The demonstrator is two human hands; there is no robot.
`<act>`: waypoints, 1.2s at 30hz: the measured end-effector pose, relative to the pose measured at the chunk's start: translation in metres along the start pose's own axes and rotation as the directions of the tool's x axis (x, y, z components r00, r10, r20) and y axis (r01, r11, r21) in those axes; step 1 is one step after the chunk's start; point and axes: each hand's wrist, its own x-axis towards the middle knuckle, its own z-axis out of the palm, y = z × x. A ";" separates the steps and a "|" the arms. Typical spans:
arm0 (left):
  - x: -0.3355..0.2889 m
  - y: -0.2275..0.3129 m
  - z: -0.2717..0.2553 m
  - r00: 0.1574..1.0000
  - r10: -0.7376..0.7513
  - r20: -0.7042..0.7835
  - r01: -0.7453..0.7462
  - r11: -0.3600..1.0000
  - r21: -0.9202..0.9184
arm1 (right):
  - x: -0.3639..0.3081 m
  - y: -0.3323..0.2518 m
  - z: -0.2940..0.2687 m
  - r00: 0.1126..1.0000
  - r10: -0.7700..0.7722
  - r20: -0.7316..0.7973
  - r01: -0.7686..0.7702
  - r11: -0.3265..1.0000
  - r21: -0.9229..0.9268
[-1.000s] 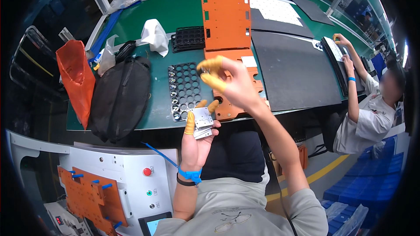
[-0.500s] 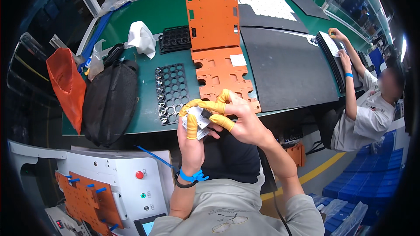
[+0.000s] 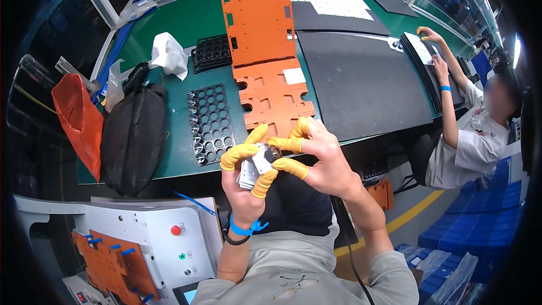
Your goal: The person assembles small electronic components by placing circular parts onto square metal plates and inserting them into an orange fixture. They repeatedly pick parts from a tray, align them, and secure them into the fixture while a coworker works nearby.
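Observation:
My left hand [image 3: 240, 195], in yellow finger cots, grips a small stack of white plates [image 3: 247, 175] with dots on them. One of the plates is tilted up at the top, between the fingertips. Against it, my right hand [image 3: 324, 158], also in yellow finger cots, pinches a small dark round lens-like part [image 3: 272, 153]. The fingers partly cover where part and plate meet. Both hands are above my lap at the table's front edge, just before an orange fixture [image 3: 271, 93] with cutouts and a raised orange panel [image 3: 257, 17].
A black tray [image 3: 230, 140] with round holes holds several shiny round parts along its left side. Farther left lie a black bag [image 3: 134, 141] and an orange bag [image 3: 76, 116]. Dark mats [image 3: 361, 85] cover the right side, where a co-worker [image 3: 474, 113] handles white sheets.
My hands have turned the plates, so the upper plate and the dark round part now show more plainly. The view has shifted slightly, and the table things appear farther left.

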 end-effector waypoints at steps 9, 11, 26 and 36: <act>-0.001 0.003 0.004 0.998 -0.055 0.017 0.056 0.998 -0.031 | -0.006 -0.003 -0.003 0.993 -0.116 0.018 0.117 0.976 -0.183; -0.004 0.002 0.004 0.996 -0.089 0.000 0.089 0.996 -0.025 | -0.008 -0.004 0.000 0.994 -0.107 0.014 0.108 0.975 -0.196; 0.003 -0.009 0.015 0.958 -0.285 0.002 0.276 0.927 -0.252 | -0.020 0.009 0.001 0.993 -0.023 -0.118 0.013 0.996 -0.086; 0.008 -0.024 0.030 0.904 -0.427 0.036 0.408 0.833 -0.374 | -0.023 0.024 0.021 0.875 -0.343 -0.343 0.135 0.851 -0.507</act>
